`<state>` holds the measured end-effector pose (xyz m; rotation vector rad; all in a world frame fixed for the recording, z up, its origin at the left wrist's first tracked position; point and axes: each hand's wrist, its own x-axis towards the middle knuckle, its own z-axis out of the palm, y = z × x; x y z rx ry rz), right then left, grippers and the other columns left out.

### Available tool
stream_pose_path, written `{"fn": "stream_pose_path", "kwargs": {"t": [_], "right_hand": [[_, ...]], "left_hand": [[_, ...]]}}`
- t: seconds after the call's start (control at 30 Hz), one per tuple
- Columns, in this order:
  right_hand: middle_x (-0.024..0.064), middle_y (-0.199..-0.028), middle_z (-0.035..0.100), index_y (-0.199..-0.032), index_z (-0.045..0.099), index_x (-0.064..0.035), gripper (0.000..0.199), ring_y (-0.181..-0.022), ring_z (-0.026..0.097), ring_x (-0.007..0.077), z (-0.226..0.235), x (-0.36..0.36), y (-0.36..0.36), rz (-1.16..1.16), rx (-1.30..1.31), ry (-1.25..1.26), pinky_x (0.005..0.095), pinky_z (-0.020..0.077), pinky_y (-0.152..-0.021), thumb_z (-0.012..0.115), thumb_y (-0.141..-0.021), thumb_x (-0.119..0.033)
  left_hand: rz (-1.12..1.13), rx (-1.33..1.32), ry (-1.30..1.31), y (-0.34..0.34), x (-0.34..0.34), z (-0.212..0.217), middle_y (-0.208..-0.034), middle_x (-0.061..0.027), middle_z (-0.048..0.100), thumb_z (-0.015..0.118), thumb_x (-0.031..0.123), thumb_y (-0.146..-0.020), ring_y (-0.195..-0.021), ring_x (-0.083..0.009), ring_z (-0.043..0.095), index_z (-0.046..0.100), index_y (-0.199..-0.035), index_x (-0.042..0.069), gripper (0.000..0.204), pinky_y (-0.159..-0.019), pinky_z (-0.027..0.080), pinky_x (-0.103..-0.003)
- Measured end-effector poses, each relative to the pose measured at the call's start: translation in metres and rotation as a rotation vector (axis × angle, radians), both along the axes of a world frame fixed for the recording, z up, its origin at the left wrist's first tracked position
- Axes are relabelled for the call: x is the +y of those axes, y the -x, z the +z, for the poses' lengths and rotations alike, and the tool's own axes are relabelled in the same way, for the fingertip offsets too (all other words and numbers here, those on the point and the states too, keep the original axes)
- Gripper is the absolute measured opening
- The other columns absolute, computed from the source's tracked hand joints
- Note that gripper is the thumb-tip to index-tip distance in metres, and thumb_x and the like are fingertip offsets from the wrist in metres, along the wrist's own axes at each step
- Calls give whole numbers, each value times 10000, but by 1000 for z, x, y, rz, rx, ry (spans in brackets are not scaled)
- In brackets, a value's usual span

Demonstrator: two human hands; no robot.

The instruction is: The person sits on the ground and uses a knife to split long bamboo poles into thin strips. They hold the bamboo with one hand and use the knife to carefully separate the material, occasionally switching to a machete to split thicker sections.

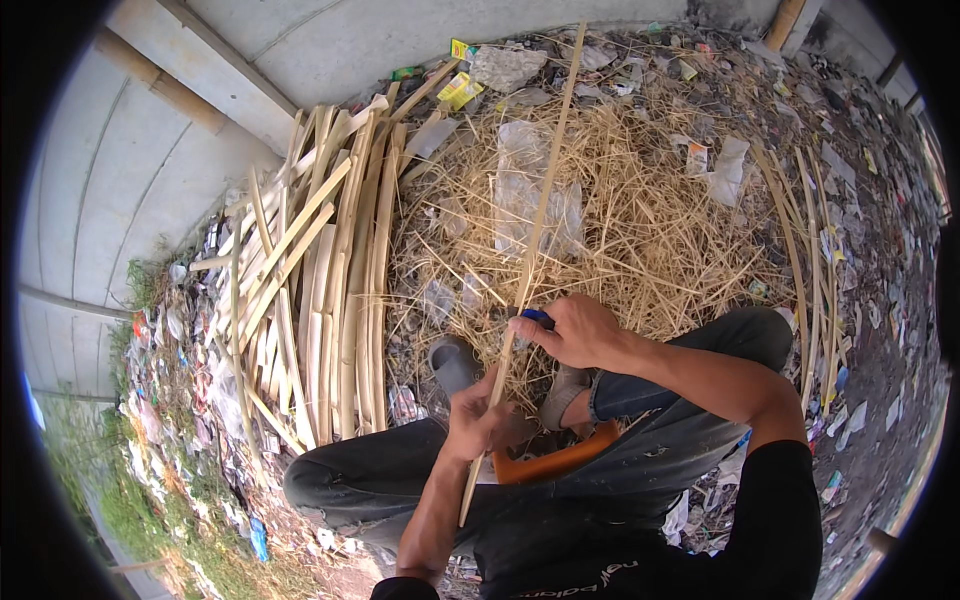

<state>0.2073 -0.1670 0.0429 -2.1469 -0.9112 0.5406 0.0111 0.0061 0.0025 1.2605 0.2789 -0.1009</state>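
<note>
A long, narrow bamboo strip (541, 205) runs from my lap up past the straw-like shavings, its far end near the top of the view. My left hand (474, 418) is closed round its lower part, between my knees. Farther up the strip, my right hand (583, 330) grips a small blue-handled knife (537, 317), its thumb pressed against the bamboo. Most of the knife is hidden by the fingers and strip. Under my hands an orange curved object (556, 457) lies across my lap; its kind is unclear. My feet in grey shoes (455, 364) are just beyond.
Split bamboo pieces (345, 290) are heaped at the left, by a grey wall (130, 190). Bamboo shavings (650, 200) cover the ground ahead. More thin strips (812, 270) lie at the right. Scattered litter (880, 300) surrounds everything, including plastic scraps and a yellow packet (460, 91).
</note>
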Motion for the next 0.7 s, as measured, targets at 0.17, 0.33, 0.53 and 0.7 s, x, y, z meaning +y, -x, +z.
{"fn": "stream_pose_path", "kwargs": {"t": [0.17, 0.33, 0.53, 0.7], "right_hand": [[50, -438, 426, -578, 598, -70, 755, -400, 446, 227, -3, 0, -26, 106, 458, 113, 412, 385, -463, 526, -973, -710], [39, -430, 398, -552, 561, -64, 785, -387, 413, 218, 4, 1, -10, 51, -18, 59, 394, 367, -442, 525, -962, -732], [73, -431, 423, -587, 586, -45, 782, -387, 446, 264, -16, 0, 0, 59, 126, 35, 419, 378, -435, 506, -979, -718], [165, -451, 502, -540, 584, -24, 814, -428, 553, 365, -11, 2, -19, 158, 680, 128, 473, 445, -459, 495, -976, -705]], "left_hand": [[2, 30, 95, 0, -1, 4, -718, 41, 577, 626, -46, -918, -508, -28, 460, 438, -1541, -18, 651, -450, 346, -214], [39, 31, 94, 2, -1, 2, -772, 48, 586, 632, -42, -916, -564, -22, 464, 430, -1548, -16, 663, -492, 355, -206], [13, 31, 47, 1, 0, 0, -780, 50, 589, 637, -40, -916, -569, -19, 460, 434, -1546, -15, 662, -495, 353, -202], [10, 51, 165, 2, -1, 5, -700, 46, 576, 627, -41, -926, -485, -25, 450, 432, -1545, -12, 650, -436, 342, -208]]}}
